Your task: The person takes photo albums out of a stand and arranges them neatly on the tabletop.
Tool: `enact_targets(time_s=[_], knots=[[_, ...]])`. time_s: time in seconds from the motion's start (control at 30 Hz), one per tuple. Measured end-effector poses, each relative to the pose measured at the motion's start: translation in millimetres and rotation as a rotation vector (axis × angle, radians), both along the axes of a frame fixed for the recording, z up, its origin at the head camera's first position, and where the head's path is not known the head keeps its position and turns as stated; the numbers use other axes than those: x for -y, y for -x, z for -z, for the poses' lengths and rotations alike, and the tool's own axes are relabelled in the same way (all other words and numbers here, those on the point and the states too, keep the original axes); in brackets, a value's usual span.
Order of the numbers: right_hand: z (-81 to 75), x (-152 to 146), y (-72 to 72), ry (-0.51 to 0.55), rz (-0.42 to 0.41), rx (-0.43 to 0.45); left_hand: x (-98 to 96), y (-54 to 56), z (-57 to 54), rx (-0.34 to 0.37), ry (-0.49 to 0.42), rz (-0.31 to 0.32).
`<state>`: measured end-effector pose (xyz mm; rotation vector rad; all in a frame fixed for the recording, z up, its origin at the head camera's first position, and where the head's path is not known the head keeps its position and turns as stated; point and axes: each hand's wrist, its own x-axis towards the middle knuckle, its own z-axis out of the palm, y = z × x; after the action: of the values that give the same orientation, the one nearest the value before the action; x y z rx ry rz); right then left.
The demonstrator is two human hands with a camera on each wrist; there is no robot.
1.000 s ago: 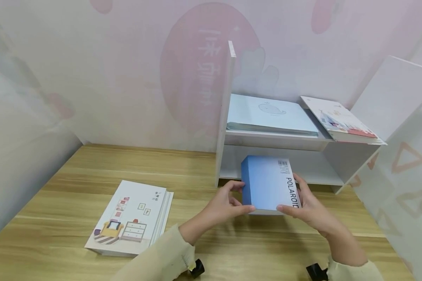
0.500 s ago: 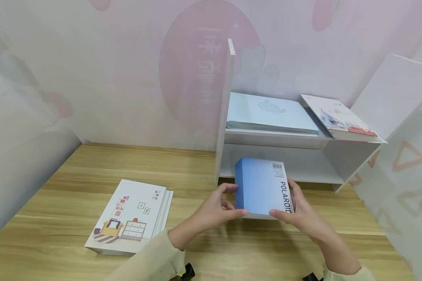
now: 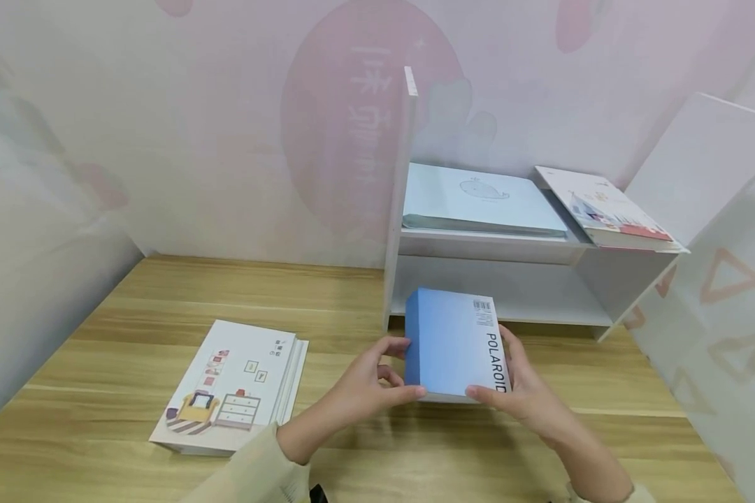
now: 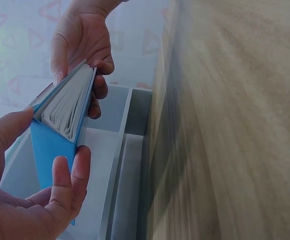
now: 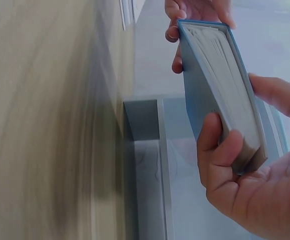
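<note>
Both hands hold a blue photo album [image 3: 453,342] marked POLAROID, raised above the wooden table in front of the shelf. My left hand [image 3: 368,381] grips its left side, thumb on the near edge of the cover and fingers under the spine. On the other side my right hand [image 3: 525,388] grips the end with the lettering, thumb on top. In the left wrist view the album [image 4: 55,150] shows its blue spine and a thick block of pages. The right wrist view shows fingers curled beneath the album [image 5: 225,85], its page edges facing the camera.
A white two-level shelf [image 3: 395,279] stands at the back right, with a pale whale-print album [image 3: 484,199] and a white illustrated album [image 3: 610,209] on top. On the wooden table [image 3: 151,307], a stack of white albums [image 3: 226,384] lies at the left.
Both hands have brought the blue photo album left and toward the near side, away from the lower shelf opening. The albums on the shelf and at the left stay put.
</note>
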<state>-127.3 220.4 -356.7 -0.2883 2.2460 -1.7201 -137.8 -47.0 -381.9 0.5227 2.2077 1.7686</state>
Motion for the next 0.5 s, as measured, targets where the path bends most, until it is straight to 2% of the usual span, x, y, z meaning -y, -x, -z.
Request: enact_targets(time_s=[0.3,0.5], knots=[[3.3,14.8,-7.0,0.012,0.014,0.023,15.4,-8.3,-2.1,0.007,0.030,0.001],[7.0,27.4,-10.0,0.035,0.022,-0.002,26.0,-13.0,-3.2,-0.010,0.032,-0.004]])
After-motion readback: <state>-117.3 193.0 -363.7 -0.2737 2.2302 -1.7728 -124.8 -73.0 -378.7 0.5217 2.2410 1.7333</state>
